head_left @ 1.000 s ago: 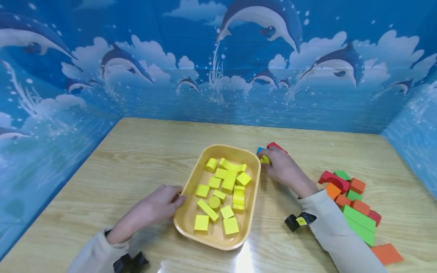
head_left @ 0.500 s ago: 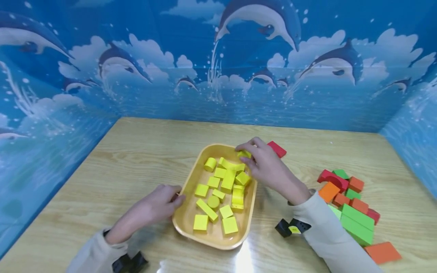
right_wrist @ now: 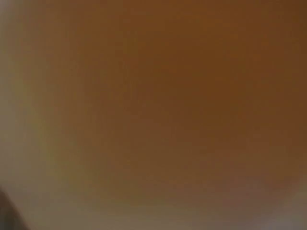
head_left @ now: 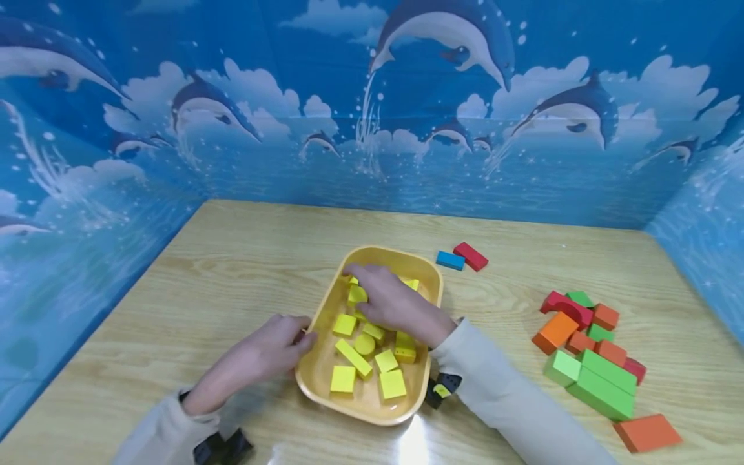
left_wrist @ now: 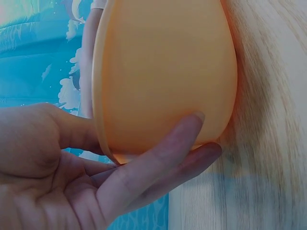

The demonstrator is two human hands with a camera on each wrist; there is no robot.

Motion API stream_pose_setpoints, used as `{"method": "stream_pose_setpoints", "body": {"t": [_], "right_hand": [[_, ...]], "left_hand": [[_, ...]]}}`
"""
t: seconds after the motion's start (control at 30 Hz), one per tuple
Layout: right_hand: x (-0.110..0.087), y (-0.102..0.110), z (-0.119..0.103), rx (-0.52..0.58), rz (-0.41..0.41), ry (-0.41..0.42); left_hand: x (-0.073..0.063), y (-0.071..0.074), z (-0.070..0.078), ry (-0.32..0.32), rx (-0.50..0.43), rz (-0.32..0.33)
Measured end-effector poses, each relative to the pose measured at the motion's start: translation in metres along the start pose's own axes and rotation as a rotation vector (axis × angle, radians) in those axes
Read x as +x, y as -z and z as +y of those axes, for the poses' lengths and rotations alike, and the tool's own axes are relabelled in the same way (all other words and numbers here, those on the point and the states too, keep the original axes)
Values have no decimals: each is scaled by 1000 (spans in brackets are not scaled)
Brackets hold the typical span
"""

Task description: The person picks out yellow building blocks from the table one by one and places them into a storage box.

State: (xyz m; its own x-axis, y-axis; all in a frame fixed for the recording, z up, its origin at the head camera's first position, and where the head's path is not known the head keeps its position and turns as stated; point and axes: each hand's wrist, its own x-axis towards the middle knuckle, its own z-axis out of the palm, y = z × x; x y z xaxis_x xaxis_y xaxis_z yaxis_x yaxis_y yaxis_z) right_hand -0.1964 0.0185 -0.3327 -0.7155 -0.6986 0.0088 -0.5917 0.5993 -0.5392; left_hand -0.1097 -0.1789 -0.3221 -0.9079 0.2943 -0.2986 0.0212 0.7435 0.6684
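A yellow-orange plastic tray (head_left: 306, 381) stands on the table, holding several yellow toy blocks (head_left: 343, 379). My left hand (head_left: 278, 349) grips its left side. In the left wrist view, that hand's fingers (left_wrist: 158, 165) lie along the tray's outer wall (left_wrist: 168, 76) while the thumb reaches the rim. Inside the tray's far half is my right hand (head_left: 395, 300), thumb and fingers around a small yellow block (head_left: 357, 296). The palm and wrist cover some blocks beneath. The right wrist view is only a brown blur.
Behind the tray's right corner lie a blue block (head_left: 450, 260) and a red block (head_left: 471, 256). Farther right is a loose pile with a red arch (head_left: 566, 308), orange blocks (head_left: 555, 332) and green blocks (head_left: 604, 384). A flat orange block (head_left: 647, 433) lies nearer the front.
My right hand has carried the yellow block from beside the blue and red blocks leftward over the rim into the tray. The blue block is uncovered now. My left hand has stayed put.
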Motion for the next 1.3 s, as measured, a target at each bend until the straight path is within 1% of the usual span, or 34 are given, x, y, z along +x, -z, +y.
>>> {"method": "stream_pose_setpoints", "body": {"t": [0.07, 0.13, 0.23, 0.33, 0.37, 0.47, 0.57, 0.77, 1.03, 1.13, 1.3], "right_hand": [[3, -5, 2, 10, 12, -1], [5, -10, 4, 29, 37, 0], [7, -14, 7, 66, 80, 4], [7, -17, 10, 80, 109, 18], [7, -17, 10, 68, 116, 24], [7, -18, 12, -1, 141, 55], [6, -19, 13, -87, 150, 63], [3, -20, 13, -163, 109, 36], [1, -22, 12, -235, 88, 29], [-1, -23, 11, -282, 65, 18], [-2, -21, 7, -353, 12, -25]], "left_hand": [[0, 0, -2, -17, -9, 3], [-1, 0, -2, -16, -10, 4], [1, 1, -1, 28, -11, -5], [2, 1, -1, 42, -3, -11], [2, 1, 0, 46, -7, -12], [2, 1, 0, 31, 8, -4], [2, 1, 2, 43, 10, -5], [4, 1, 2, 81, 6, -22], [2, 0, 1, 65, 20, -19], [2, 0, 1, 83, 7, -27], [4, 1, 2, 115, 23, -29]]}}
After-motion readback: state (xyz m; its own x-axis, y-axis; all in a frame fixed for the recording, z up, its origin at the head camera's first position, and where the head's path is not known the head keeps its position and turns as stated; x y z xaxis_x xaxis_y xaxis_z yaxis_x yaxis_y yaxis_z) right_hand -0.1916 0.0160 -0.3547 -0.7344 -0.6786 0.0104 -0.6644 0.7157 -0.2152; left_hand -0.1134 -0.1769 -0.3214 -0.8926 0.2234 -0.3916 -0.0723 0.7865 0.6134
